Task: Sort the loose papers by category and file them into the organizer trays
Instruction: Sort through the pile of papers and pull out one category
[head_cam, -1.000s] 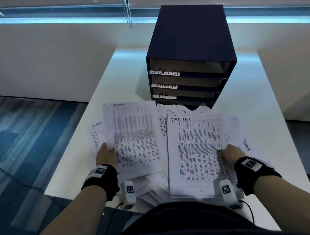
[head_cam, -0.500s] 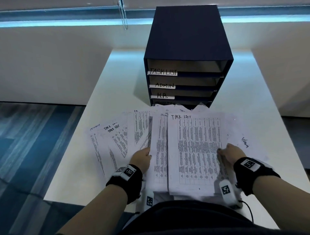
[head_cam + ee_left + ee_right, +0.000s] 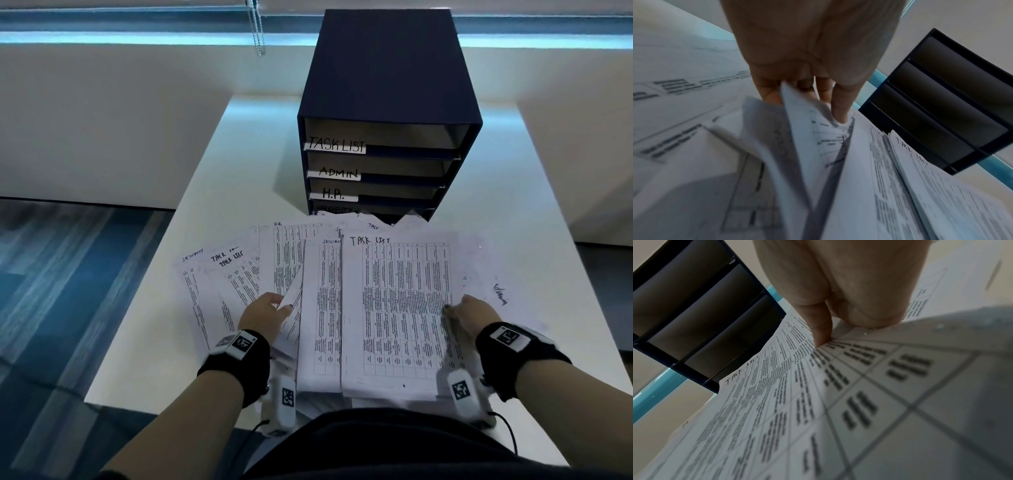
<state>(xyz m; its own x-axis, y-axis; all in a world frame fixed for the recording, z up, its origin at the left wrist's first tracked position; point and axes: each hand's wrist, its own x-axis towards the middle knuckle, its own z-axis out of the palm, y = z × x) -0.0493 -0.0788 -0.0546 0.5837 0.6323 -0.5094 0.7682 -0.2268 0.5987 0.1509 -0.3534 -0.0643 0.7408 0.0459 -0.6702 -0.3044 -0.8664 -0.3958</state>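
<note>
Printed sheets lie fanned over the white table [image 3: 239, 164]. A stack topped by a sheet headed "TASK LIST" [image 3: 397, 308] lies in the middle. My right hand [image 3: 449, 310] pinches its right edge; in the right wrist view the thumb [image 3: 821, 327] presses on that sheet [image 3: 777, 402]. My left hand [image 3: 286, 307] pinches the lifted edge of a sheet [image 3: 291, 318] left of the stack, seen curled between the fingers [image 3: 836, 104] as a bent sheet [image 3: 797, 129]. The dark blue organizer [image 3: 387, 85] stands behind, its trays labelled TASK LIST [image 3: 335, 144], ADMIN [image 3: 337, 172] and H.R. [image 3: 332, 194].
A lowest tray label [image 3: 334, 208] is half hidden by papers. More sheets headed "Security" and "Task list" [image 3: 233, 274] spread to the left. White walls flank the table, with blue carpet [image 3: 68, 291] at left. A blind cord [image 3: 258, 27] hangs behind.
My left hand has swung right from the pile's left side to the middle, bringing its sheet beside the Task List stack and uncovering fanned sheets at left. The right hand has stayed put.
</note>
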